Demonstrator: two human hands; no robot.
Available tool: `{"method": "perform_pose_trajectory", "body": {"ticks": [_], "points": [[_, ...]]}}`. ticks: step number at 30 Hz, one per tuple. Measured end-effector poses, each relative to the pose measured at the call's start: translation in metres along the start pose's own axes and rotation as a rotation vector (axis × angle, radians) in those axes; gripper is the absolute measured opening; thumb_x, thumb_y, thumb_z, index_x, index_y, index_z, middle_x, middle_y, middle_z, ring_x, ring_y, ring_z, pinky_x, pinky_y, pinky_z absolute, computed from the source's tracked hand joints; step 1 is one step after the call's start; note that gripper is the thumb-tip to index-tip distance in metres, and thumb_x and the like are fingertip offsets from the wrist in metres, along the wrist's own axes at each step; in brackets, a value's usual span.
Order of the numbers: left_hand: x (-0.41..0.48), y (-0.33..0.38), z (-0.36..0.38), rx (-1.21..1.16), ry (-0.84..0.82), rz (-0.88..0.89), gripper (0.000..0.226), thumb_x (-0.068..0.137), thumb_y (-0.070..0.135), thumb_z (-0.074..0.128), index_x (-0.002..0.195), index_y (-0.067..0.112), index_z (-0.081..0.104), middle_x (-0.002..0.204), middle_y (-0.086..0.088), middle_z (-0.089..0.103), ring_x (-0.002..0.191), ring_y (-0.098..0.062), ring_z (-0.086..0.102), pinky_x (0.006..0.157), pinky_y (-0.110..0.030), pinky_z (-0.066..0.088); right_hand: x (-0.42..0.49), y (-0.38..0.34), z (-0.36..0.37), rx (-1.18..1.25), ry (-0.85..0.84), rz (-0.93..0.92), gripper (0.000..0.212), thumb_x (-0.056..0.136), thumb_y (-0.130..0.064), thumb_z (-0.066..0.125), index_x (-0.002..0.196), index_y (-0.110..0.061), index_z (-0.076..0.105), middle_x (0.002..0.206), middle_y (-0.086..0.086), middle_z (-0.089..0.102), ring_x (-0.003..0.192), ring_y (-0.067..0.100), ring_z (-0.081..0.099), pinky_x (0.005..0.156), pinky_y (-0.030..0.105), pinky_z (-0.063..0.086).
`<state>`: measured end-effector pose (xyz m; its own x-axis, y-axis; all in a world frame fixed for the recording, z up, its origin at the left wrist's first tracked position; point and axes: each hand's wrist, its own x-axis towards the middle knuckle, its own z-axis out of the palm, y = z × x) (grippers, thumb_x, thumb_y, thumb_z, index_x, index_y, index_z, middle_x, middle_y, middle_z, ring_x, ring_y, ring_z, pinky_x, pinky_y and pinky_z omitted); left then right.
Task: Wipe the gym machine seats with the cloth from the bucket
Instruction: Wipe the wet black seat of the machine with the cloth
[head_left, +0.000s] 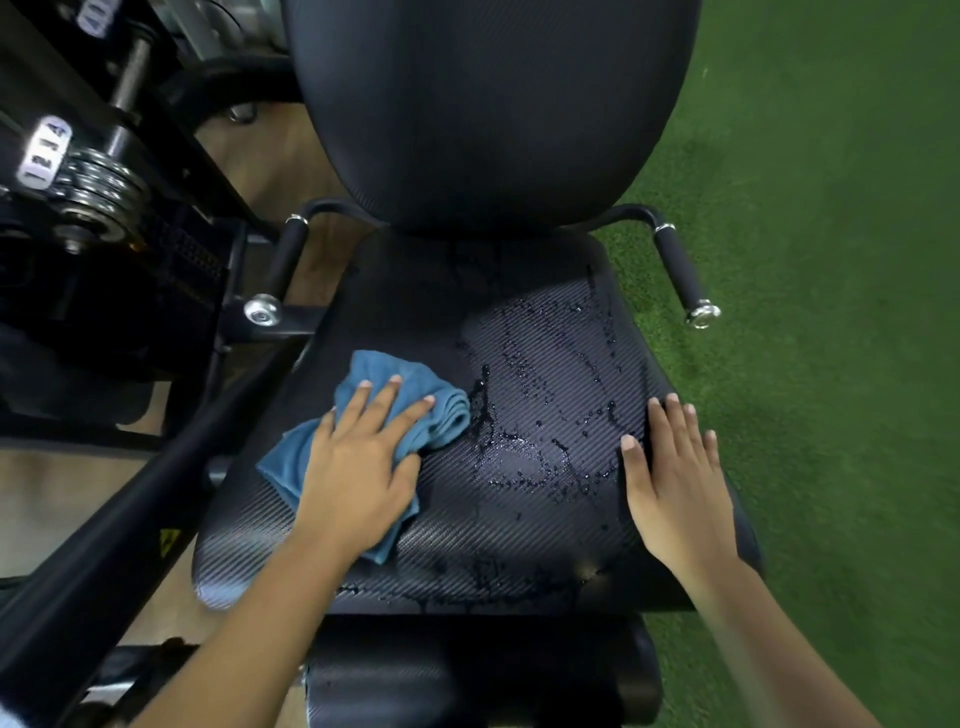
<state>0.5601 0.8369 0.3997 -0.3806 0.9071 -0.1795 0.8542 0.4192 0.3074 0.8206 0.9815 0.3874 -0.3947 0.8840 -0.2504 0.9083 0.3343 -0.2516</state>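
A black ribbed gym machine seat (519, 530) fills the middle of the view, with water drops and streaks across its right half. A crumpled blue cloth (447, 410) lies on the seat's left part. My left hand (358, 467) presses flat on the cloth with straight, spread fingers. My right hand (670, 473) rests flat on the seat's right edge, fingers straight, holding nothing. The black padded backrest (488, 104) rises behind the seat. No bucket is in view.
Two black handles with chrome ends flank the seat, the left handle (280, 265) and the right handle (680, 270). A black machine frame with weight plates (93, 192) stands at left. Green turf (831, 260) covers the floor at right, wood floor at left.
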Motion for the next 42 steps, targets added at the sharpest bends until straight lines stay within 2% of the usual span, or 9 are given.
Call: {"method": "perform_pose_trajectory", "body": {"ticks": [7, 13, 19, 24, 27, 32, 35, 38, 42], "points": [[0.017, -0.024, -0.008, 0.045, 0.04, -0.247, 0.063, 0.078, 0.042, 0.028, 0.136, 0.03, 0.05, 0.149, -0.007, 0.037, 0.139, -0.032, 0.028, 0.106, -0.055, 0.027, 0.0, -0.002, 0.0, -0.002, -0.012, -0.003, 0.071, 0.094, -0.053, 0.008, 0.151, -0.012, 0.014, 0.159, 0.003, 0.005, 0.146, 0.015, -0.004, 0.117, 0.033, -0.004], [-0.015, -0.008, -0.003, 0.024, -0.006, -0.011, 0.059, 0.083, 0.046, 0.028, 0.138, 0.034, 0.046, 0.15, -0.001, 0.036, 0.141, -0.028, 0.027, 0.106, -0.053, 0.03, 0.0, -0.019, -0.006, 0.032, -0.014, -0.007, 0.065, 0.098, -0.049, 0.013, 0.152, -0.012, 0.012, 0.159, 0.004, 0.003, 0.146, 0.016, -0.006, 0.119, 0.038, -0.003], [0.003, -0.024, -0.008, 0.066, 0.021, -0.311, 0.062, 0.082, 0.05, 0.024, 0.139, 0.035, 0.043, 0.152, -0.002, 0.032, 0.142, -0.029, 0.023, 0.108, -0.052, 0.024, -0.008, -0.073, -0.002, 0.051, -0.027, -0.218, 0.068, 0.096, -0.052, 0.013, 0.151, -0.012, 0.017, 0.159, 0.004, 0.008, 0.146, 0.017, -0.002, 0.118, 0.035, -0.002], [-0.029, -0.009, 0.002, 0.081, 0.057, -0.094, 0.053, 0.089, 0.051, 0.03, 0.135, 0.032, 0.05, 0.146, -0.005, 0.043, 0.137, -0.031, 0.034, 0.101, -0.053, 0.035, -0.015, -0.103, 0.012, 0.024, -0.092, -0.342, 0.074, 0.09, -0.053, 0.002, 0.152, -0.013, 0.014, 0.159, 0.003, 0.005, 0.146, 0.015, -0.005, 0.118, 0.032, -0.005], [-0.045, -0.035, -0.008, 0.045, 0.095, -0.136, 0.054, 0.088, 0.056, 0.032, 0.132, 0.032, 0.053, 0.145, -0.004, 0.044, 0.136, -0.031, 0.036, 0.099, -0.053, 0.039, -0.019, -0.109, 0.016, 0.005, -0.115, -0.381, 0.076, 0.088, -0.053, -0.002, 0.152, -0.013, 0.012, 0.159, 0.003, 0.003, 0.146, 0.014, -0.006, 0.116, 0.03, -0.008], [-0.019, -0.013, -0.014, 0.033, 0.013, -0.383, 0.079, 0.073, 0.083, 0.009, 0.139, 0.048, 0.036, 0.156, 0.005, 0.023, 0.145, -0.024, 0.01, 0.111, -0.05, 0.013, -0.024, -0.113, 0.019, -0.002, -0.131, -0.405, 0.075, 0.088, -0.052, -0.002, 0.152, -0.014, 0.01, 0.16, 0.002, 0.002, 0.145, 0.012, -0.009, 0.114, 0.027, -0.013], [-0.028, -0.001, -0.005, -0.01, 0.108, -0.349, 0.064, 0.087, 0.067, 0.003, 0.136, 0.049, 0.04, 0.153, 0.006, 0.031, 0.144, -0.022, 0.015, 0.113, -0.049, 0.014, -0.028, -0.114, 0.019, 0.013, -0.132, -0.406, 0.075, 0.089, -0.052, -0.001, 0.152, -0.014, 0.012, 0.159, 0.002, 0.003, 0.145, 0.012, -0.007, 0.114, 0.027, -0.012], [-0.039, -0.013, -0.001, 0.026, 0.194, -0.36, 0.053, 0.094, 0.054, 0.015, 0.132, 0.043, 0.05, 0.146, 0.004, 0.043, 0.14, -0.024, 0.027, 0.108, -0.051, 0.024, -0.031, -0.112, 0.018, 0.025, -0.14, -0.405, 0.075, 0.089, -0.052, -0.001, 0.152, -0.014, 0.012, 0.159, 0.001, 0.002, 0.145, 0.011, -0.009, 0.115, 0.028, -0.012], [-0.011, -0.017, -0.008, 0.036, 0.101, -0.504, 0.055, 0.09, 0.053, 0.017, 0.136, 0.042, 0.045, 0.151, 0.003, 0.035, 0.141, -0.027, 0.023, 0.107, -0.052, 0.022, -0.031, -0.11, 0.015, 0.022, -0.134, -0.41, 0.073, 0.089, -0.052, -0.001, 0.152, -0.015, 0.011, 0.159, 0.0, 0.001, 0.144, 0.01, -0.011, 0.115, 0.027, -0.012]]}}
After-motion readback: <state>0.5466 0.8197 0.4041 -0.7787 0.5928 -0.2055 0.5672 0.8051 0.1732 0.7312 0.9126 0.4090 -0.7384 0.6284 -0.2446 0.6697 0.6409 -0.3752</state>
